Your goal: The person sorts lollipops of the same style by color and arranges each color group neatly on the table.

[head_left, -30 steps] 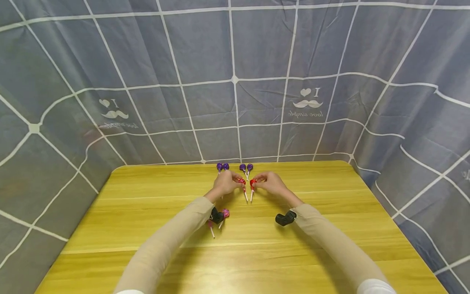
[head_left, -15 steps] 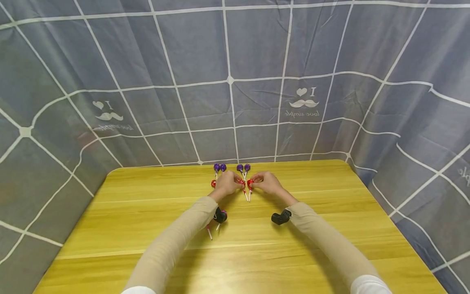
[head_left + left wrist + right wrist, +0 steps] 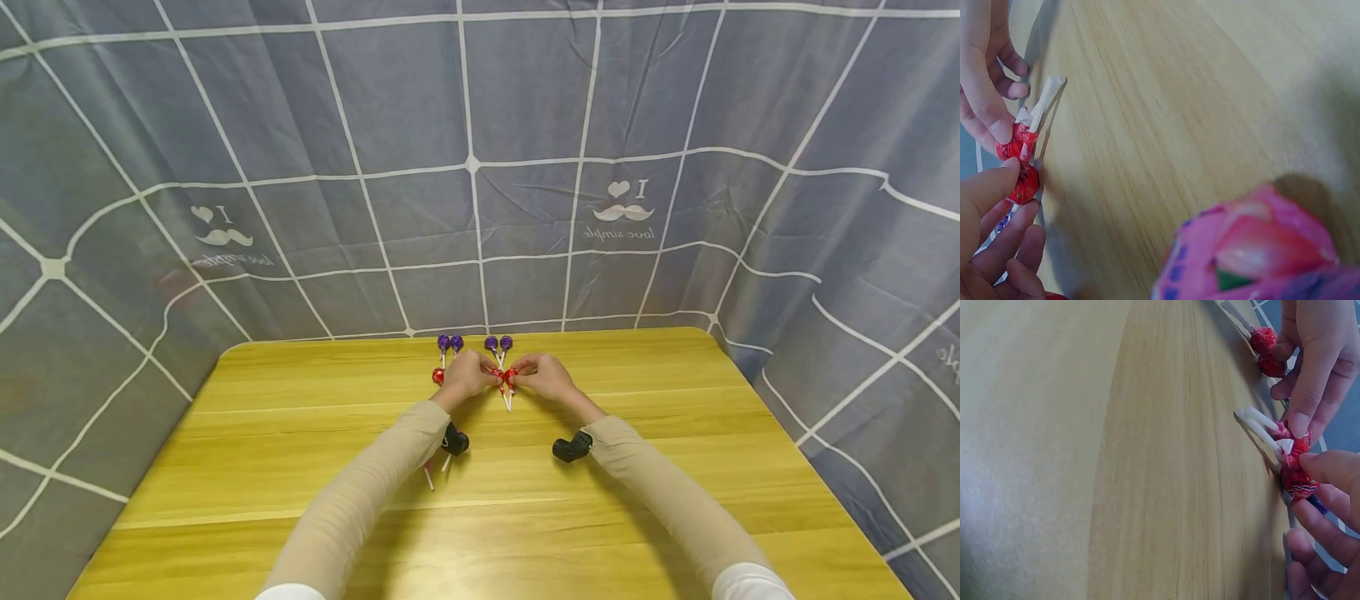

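My left hand (image 3: 468, 373) pinches a red-wrapped lollipop (image 3: 1024, 185) by its candy head, between thumb and fingers. Opposite it, my right hand (image 3: 547, 377) pinches a second red lollipop (image 3: 1299, 485) the same way. The two heads are side by side, seeming to touch in the wrist views. Their white sticks (image 3: 1256, 420) point toward my body and come together at the tips. Just beyond lie two purple lollipops (image 3: 498, 342) with crossed sticks. Another red pair (image 3: 1264, 340) lies left of my left hand, partly hidden by it in the head view.
A second purple pair (image 3: 450, 342) lies at the table's back, further left. Under my left wrist is a pink lollipop (image 3: 1260, 247); two sticks (image 3: 428, 477) show there in the head view. A grey checked curtain (image 3: 420, 208) surrounds the wooden table (image 3: 600, 517).
The two held red lollipops have drawn closer together, closing the gap between their heads, and their stick tips have met. My head view has shifted slightly.
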A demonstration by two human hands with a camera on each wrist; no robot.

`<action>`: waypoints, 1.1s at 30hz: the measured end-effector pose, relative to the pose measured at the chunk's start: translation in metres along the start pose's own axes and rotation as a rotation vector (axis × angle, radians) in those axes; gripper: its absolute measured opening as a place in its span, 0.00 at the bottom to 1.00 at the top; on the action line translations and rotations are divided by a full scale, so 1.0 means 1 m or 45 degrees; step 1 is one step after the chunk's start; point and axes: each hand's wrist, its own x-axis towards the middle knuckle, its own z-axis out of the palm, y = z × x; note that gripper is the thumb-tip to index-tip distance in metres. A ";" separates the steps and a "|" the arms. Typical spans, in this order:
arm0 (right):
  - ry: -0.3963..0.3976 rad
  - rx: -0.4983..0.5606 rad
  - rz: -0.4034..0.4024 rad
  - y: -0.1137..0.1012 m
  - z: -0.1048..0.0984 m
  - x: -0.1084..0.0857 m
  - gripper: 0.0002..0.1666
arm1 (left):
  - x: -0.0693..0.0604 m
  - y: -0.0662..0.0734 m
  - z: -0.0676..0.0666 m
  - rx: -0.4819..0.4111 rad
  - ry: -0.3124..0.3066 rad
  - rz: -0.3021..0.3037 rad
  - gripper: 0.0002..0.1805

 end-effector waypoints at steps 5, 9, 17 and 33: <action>0.010 -0.002 0.007 0.000 0.001 -0.002 0.15 | 0.000 0.001 0.000 -0.015 -0.010 -0.011 0.15; 0.007 -0.009 0.013 0.000 0.001 -0.003 0.16 | 0.000 0.002 0.000 -0.019 -0.023 -0.020 0.15; -0.002 0.010 0.020 0.000 -0.002 -0.004 0.17 | -0.003 0.003 -0.004 0.005 -0.028 -0.016 0.16; 0.138 -0.041 0.032 -0.005 -0.007 -0.014 0.17 | -0.022 0.003 -0.027 -0.078 0.050 0.016 0.16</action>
